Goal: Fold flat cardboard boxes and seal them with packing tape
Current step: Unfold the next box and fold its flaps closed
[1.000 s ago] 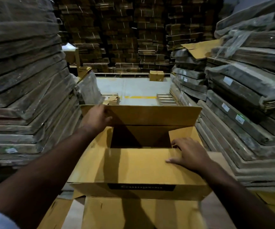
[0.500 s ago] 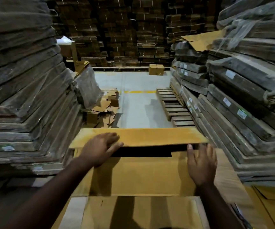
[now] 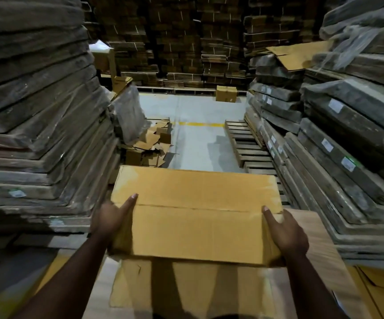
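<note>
A brown cardboard box [image 3: 195, 217] sits in front of me with both top flaps folded down, their edges meeting in a seam across the middle. My left hand [image 3: 111, 218] grips the box's left end, thumb lying on top near the seam. My right hand [image 3: 285, 231] grips the right end the same way, thumb on the top face. The fingers of both hands are hidden behind the box's sides. The box rests on flat cardboard sheets [image 3: 186, 291]. No tape is in view.
Tall wrapped stacks of flat cardboard [image 3: 36, 125] rise close on the left, and similar stacks [image 3: 347, 139] on the right. Ahead lie a grey floor aisle [image 3: 193, 139], cardboard scraps [image 3: 152, 146], a wooden pallet [image 3: 248, 148] and a small closed box [image 3: 226, 93].
The far flap came down and the box top went from open to closed. Both hands moved from the flaps out to the box's two ends.
</note>
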Demonstrator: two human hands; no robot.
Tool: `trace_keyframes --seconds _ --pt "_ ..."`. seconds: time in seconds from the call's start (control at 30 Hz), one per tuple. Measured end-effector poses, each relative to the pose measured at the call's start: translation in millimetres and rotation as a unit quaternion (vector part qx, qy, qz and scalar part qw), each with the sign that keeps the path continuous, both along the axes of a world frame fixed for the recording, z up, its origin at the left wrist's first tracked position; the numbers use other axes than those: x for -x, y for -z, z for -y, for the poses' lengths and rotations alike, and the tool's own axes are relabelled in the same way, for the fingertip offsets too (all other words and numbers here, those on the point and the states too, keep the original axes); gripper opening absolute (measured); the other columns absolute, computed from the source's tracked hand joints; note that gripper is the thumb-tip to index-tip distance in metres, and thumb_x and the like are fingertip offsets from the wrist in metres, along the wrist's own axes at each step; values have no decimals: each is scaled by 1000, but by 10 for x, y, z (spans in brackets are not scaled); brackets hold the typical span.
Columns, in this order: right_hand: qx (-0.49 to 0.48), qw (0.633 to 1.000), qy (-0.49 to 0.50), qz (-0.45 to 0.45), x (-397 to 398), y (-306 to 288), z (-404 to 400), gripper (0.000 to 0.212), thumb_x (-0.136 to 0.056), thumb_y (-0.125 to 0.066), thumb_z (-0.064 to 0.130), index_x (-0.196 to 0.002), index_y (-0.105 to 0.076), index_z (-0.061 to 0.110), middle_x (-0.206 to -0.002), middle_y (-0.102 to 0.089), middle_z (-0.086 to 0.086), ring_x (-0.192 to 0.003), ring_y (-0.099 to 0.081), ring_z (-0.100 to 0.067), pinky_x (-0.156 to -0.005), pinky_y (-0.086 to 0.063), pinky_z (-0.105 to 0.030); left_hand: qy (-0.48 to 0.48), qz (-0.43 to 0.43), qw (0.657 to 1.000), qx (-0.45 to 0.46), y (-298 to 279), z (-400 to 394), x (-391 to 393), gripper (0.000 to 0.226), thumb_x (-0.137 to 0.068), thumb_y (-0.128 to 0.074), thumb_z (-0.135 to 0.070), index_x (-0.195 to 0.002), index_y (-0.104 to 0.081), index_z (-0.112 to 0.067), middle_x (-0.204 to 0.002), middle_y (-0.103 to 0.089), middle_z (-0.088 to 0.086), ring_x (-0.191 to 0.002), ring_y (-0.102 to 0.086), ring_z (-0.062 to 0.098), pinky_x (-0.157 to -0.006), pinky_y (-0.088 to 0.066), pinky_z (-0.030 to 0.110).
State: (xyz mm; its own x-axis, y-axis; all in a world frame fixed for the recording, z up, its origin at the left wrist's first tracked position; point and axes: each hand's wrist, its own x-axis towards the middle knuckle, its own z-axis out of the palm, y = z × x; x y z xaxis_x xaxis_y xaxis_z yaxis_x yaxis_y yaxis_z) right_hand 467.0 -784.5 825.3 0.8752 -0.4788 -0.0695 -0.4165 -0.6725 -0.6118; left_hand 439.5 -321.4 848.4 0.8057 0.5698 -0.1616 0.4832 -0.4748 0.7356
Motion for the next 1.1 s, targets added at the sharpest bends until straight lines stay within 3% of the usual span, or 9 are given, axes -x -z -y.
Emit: trace_keyframes --seconds 0.07,0.17,0.27,0.33,0.43,0.7,0.87,1.0,1.1 --pt "36 999 13 38 -47 -224 -20 82 -88 -43 89 -130 -64 22 -118 -71 -16 -105 -67 -40 -81 -47 -41 8 24 999 -34 -245 10 -91 70 -81 -60 -82 -95 -62 -13 -85 -65 8 -72 -62 22 -60 -44 33" --pt "22 994 32 104 -150 -591 -77 77 -88 -49 85 -118 -71 18 -107 -72 -15 -97 -66 -38 -78 -47 -40 -13 93 993 -70 -729 -25 -271 73 -81 -62 -81 -95 -66 -10 -77 -62 4 -65 -57 19 -56 -40 29" --pt "-2 983 66 172 -267 -957 -119 70 -89 -53 82 -116 -70 20 -107 -73 -15 -98 -67 -40 -77 -45 -41 -58 170 979 -95 -1135 -49 -423 90 -69 -58 -95 -107 -67 -13 -97 -71 13 -86 -67 34 -69 -49 37" --pt "0 972 72 224 -289 -1113 -119 72 -88 -51 84 -117 -69 22 -108 -74 -13 -99 -67 -40 -80 -48 -43 -72 213 969 -102 -1303 -45 -430 86 -74 -63 -88 -122 -58 -17 -115 -70 14 -105 -66 37 -77 -45 39" --pt "21 969 60 239 -222 -1113 -91 79 -86 -47 89 -128 -65 25 -113 -74 -12 -103 -67 -40 -87 -53 -48 -48 231 965 -114 -1293 -49 -349 78 -78 -61 -86 -128 -55 -25 -118 -70 8 -107 -66 35 -81 -48 42" --pt "97 995 8 33 148 -529 -19 68 -93 -46 79 -137 -55 28 -124 -69 -21 -112 -65 -43 -85 -45 -44 27 -24 994 -102 -278 -51 142 76 -81 -51 -88 -107 -60 -18 -94 -63 7 -82 -59 25 -68 -48 38" --pt "136 971 -72 -185 130 -254 74 87 -95 -32 82 -164 -23 30 -150 -55 -16 -133 -55 -40 -102 -45 -47 88 -162 968 -168 49 -137 251 76 -91 -46 -81 -126 -58 -14 -120 -62 15 -100 -57 28 -79 -45 40" --pt "113 988 -56 -94 420 171 -216 80 -102 -36 71 -163 -29 20 -140 -61 -18 -122 -63 -40 -93 -51 -46 56 -128 981 -131 515 -68 306 82 -97 -48 -71 -153 -34 -12 -145 -53 20 -124 -56 38 -94 -51 50" --pt "177 982 -68 -23 520 390 -376 72 -102 -43 60 -158 -39 15 -157 -44 -20 -133 -53 -44 -96 -51 -53 52 -76 973 -210 716 59 418 84 -103 -34 -64 -163 -17 -6 -165 -29 22 -146 -37 42 -110 -42 58"
